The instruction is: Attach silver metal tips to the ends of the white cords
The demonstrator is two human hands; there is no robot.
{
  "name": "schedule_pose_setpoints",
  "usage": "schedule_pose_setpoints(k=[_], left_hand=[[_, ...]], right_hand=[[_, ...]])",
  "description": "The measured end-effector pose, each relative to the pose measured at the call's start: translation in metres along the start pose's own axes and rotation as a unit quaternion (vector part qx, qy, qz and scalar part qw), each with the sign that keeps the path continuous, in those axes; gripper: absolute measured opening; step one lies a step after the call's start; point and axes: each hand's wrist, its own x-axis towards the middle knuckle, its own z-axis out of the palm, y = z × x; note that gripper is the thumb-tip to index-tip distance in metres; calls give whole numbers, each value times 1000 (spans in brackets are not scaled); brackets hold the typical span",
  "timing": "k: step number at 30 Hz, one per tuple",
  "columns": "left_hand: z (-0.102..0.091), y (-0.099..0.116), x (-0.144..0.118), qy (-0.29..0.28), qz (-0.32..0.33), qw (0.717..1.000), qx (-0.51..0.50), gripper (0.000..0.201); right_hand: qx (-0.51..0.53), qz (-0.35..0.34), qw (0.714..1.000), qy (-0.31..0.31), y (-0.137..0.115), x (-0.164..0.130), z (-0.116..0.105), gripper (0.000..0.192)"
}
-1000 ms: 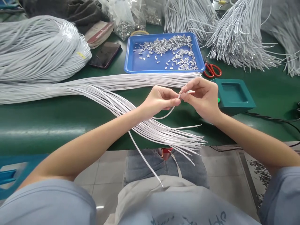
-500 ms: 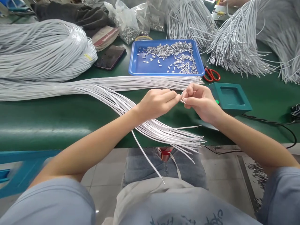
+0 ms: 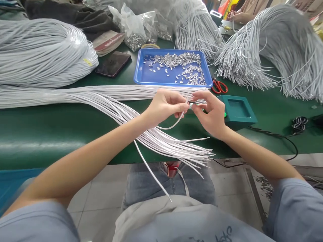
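My left hand (image 3: pixel 165 109) pinches a thin white cable (image 3: pixel 174 125) close to its end, and the cable curves down and left from the fingers. Facing it, my right hand (image 3: pixel 211 114) holds a small shiny metal piece (image 3: pixel 191 106) between thumb and fingers, right beside the left fingertips. Whether the piece touches the cable I cannot tell. Under my left forearm, a fanned bundle of white cables (image 3: pixel 161 141) spreads toward the table's front edge. A blue tray (image 3: pixel 153 75) with many loose small metal pieces lies beyond both hands.
Red-handled scissors (image 3: pixel 220 86) and a green box-shaped device (image 3: pixel 238 112) with a black cord stand to the right. A phone (image 3: pixel 113 64) and a thick cable coil (image 3: pixel 45 53) lie left. Bags of metal parts (image 3: pixel 135 32) and hanging cable bundles (image 3: pixel 242 50) fill the back, near another person's hands (image 3: pixel 238 16).
My left hand has turned so the thumb shows, with the cable's curve now visible below it. The fingers of my right hand have opened out slightly around the metal piece. The view has shifted.
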Motion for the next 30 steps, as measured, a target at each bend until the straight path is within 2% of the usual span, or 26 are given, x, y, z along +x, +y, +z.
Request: schedule_pose_setpoints(k=[2,5,8,11,15,19,22,24,26,27,28,30], left_hand=[[-3,0,1,-15,-53,998,-40,24],[-6,-3,4,-38,-113,989,-87,21],[-7,-7,5,-51,-146,981,-115,19],[-6,-9,6,-66,-172,973,-142,20],[-6,-10,6,-78,-213,958,-176,19],[-5,-8,4,-81,-221,955,-179,21],[-4,-6,3,-101,-193,964,-153,25],[-1,-7,1,-115,-146,977,-102,24],[1,-11,-1,-91,-61,994,-4,19],[2,-14,-2,-61,-1,996,64,16],[3,-18,-3,-23,64,988,138,13],[3,-27,-4,38,177,947,266,12]], right_hand=[[-98,-71,993,-8,2,0,-2,26],[-208,-162,964,-16,4,3,-5,25],[-287,-189,939,-22,6,6,-6,19],[-305,-197,931,-36,9,7,-6,20],[-289,-240,926,-46,11,6,-7,20],[-289,-264,920,-35,10,5,-8,19],[-273,-223,936,-11,5,3,-6,20],[-225,-171,959,9,1,1,-4,17],[-137,-81,987,14,-3,0,0,12],[-80,-23,997,7,-5,-1,3,11],[-16,42,999,-7,-7,-1,5,12],[103,169,979,-50,-10,0,8,20]])
